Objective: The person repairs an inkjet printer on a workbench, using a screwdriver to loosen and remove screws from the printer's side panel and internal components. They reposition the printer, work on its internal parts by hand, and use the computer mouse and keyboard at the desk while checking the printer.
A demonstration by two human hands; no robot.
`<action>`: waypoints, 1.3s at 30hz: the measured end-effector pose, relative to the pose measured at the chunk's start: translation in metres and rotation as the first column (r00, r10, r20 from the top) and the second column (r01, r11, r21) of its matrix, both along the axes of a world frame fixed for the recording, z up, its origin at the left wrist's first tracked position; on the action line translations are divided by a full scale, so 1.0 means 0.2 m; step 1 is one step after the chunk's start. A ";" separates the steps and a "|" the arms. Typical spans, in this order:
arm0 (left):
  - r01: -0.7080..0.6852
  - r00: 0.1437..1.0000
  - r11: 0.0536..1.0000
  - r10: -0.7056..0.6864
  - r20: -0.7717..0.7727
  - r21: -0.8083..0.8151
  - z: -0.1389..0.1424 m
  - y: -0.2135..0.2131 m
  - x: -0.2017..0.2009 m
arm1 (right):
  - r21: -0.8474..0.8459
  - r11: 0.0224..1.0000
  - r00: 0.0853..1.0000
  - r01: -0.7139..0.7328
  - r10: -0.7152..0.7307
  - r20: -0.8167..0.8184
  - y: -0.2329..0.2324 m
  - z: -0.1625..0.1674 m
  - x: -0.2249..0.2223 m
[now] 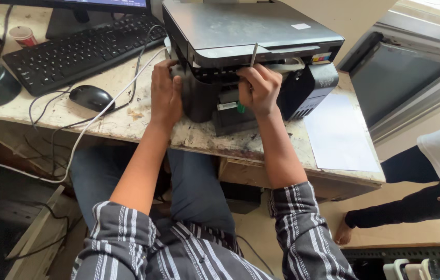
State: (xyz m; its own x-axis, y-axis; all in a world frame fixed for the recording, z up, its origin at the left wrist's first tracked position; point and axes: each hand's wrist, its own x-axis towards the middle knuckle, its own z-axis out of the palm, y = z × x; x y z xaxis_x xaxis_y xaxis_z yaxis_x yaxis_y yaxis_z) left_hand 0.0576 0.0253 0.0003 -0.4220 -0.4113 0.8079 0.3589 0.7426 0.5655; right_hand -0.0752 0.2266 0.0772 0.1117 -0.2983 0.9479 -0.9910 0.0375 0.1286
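Two arms in striped sleeves (303, 233) come up from the bottom of the frame. There are two hands, and both are on one printer (251, 46) in the upper middle.

The left hand (165, 93) lies flat on the printer's left front side, fingers spread and curled round the edge. The right hand (259, 88) is closed around a thin tool (253, 54) that sticks up against the printer's front opening. The hand also hides part of a small green bit.

The printer sits on a worn desk (204, 140). One sheet of white paper (339, 135) lies at its right. To the left lie one black mouse (91, 97) and some white and black cables (101, 114). Farther up is one black keyboard (80, 49), then one small red and white cup (23, 35) in the upper left corner. I cannot tell what is in it.

At the right edge sits another person (427, 192).
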 end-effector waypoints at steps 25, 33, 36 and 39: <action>0.001 1.000 0.999 0.000 0.019 -0.053 0.06 -0.01 0.11 | 0.079 0.996 0.994 0.042 -0.049 0.101 -0.09 -0.07 -0.01; -0.034 0.999 0.997 0.033 -0.012 -0.074 0.05 0.02 0.13 | 0.047 0.998 0.977 -0.033 0.022 0.210 -0.02 -0.14 -0.04; -0.023 1.000 0.998 0.022 -0.022 -0.066 0.06 0.04 0.14 | 0.035 0.999 0.952 -0.031 0.019 0.304 0.00 -0.14 -0.04; -0.030 0.999 0.997 0.029 -0.024 -0.073 0.05 0.05 0.13 | 0.031 0.999 0.934 0.026 -0.035 0.356 0.02 -0.14 -0.03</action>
State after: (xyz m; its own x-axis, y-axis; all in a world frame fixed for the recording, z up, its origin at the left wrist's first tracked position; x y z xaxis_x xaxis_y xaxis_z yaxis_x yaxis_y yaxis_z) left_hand 0.0839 0.0347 0.0105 -0.3916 -0.3622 0.8459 0.3485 0.7924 0.5007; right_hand -0.0820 0.2300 0.0493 -0.2414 -0.3203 0.9161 -0.9704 0.0697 -0.2314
